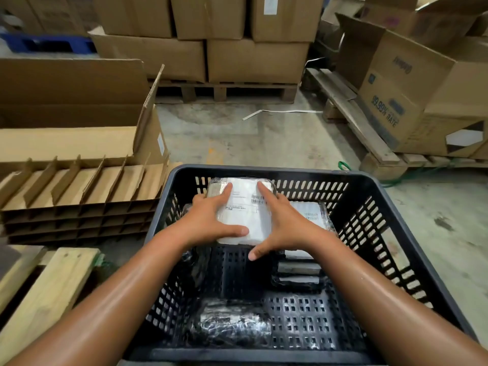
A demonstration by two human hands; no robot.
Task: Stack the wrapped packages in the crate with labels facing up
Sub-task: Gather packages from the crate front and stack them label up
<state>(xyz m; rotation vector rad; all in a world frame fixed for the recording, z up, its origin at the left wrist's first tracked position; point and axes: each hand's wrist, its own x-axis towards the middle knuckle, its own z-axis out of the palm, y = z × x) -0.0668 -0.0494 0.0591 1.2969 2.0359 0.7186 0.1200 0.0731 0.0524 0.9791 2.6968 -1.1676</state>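
Observation:
A black slotted plastic crate [390, 196] stands in front of me. At its far left side a wrapped package [247, 207] lies with its white label up. My left hand [211, 220] grips its left edge and my right hand [282, 223] its right edge, fingers spread over the label. To the right a second wrapped package [314, 212] with a label up tops a stack [298, 270] of several packages. Another package in dark glossy wrap [232, 323] lies on the crate floor near me, no label showing.
Flat cardboard dividers [79, 196] are piled left of the crate, with an open carton [74, 122] behind. Wooden planks [52, 286] lie at near left. Cartons on a pallet [227, 59] stand ahead, more boxes on a pallet [412, 101] at right. Bare concrete floor [264, 143] lies between.

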